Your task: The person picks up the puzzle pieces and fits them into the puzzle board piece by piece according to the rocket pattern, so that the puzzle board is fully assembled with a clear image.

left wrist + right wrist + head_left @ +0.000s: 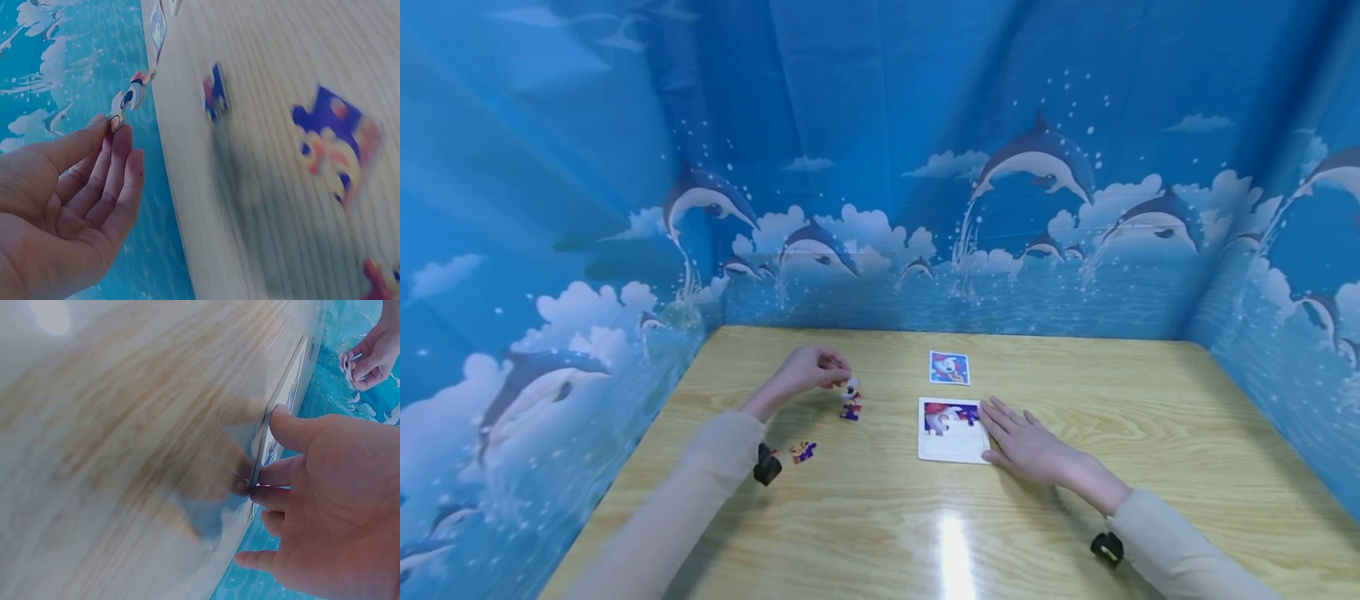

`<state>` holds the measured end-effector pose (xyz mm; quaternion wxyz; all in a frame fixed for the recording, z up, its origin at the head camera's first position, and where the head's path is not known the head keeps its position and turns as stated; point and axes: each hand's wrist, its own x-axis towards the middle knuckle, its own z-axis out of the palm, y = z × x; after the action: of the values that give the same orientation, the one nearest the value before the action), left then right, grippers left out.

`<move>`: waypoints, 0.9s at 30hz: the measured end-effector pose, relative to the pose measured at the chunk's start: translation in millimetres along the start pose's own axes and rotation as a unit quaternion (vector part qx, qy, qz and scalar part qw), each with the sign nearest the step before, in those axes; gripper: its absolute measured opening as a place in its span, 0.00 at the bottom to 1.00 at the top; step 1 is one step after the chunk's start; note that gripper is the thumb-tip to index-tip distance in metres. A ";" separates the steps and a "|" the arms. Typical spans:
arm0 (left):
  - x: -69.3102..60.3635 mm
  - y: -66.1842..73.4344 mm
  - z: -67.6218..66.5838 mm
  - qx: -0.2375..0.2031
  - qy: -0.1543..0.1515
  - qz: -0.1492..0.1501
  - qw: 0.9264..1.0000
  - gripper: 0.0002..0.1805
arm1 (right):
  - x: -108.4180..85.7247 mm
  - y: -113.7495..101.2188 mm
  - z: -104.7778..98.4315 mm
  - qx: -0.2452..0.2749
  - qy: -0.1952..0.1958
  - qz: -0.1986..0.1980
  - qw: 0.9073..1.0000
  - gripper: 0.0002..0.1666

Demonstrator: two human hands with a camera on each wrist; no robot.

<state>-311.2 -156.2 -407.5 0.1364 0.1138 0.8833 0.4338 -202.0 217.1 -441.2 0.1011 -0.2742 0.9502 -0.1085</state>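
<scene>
My left hand (811,371) pinches a white puzzle piece (129,98) between thumb and forefinger, held up off the table. A purple and red piece (851,412) lies on the table just below it in the head view. The white puzzle tray (951,452) has joined pieces (942,417) along its top and upper left, and its lower part is bare. My right hand (1032,448) rests on the tray's right edge, fingers fairly straight. In the right wrist view, the thumb and fingertips of my right hand (337,500) touch the tray's edge.
Behind the tray lies a small picture card (950,367). More loose pieces (802,452) lie beside my left wrist. The wooden table (880,517) ends at a blue dolphin-print curtain (880,167) at the back and sides.
</scene>
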 end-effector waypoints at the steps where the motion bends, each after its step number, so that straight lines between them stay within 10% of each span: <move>1: 1.7 2.4 2.2 -0.003 -0.001 0.002 1.000 0.08 | -0.3 -1.0 -0.8 -0.001 -0.002 0.002 1.000 0.40; 27: 32.8 52.9 72.9 -0.014 -0.057 0.059 0.997 0.05 | 0.0 -1.8 -1.0 -0.010 -0.001 0.004 1.000 0.39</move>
<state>-312.7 -60.4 -412.7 0.1622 0.1884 0.8596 0.4464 -201.3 215.8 -439.9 0.0999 -0.2714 0.9523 -0.0978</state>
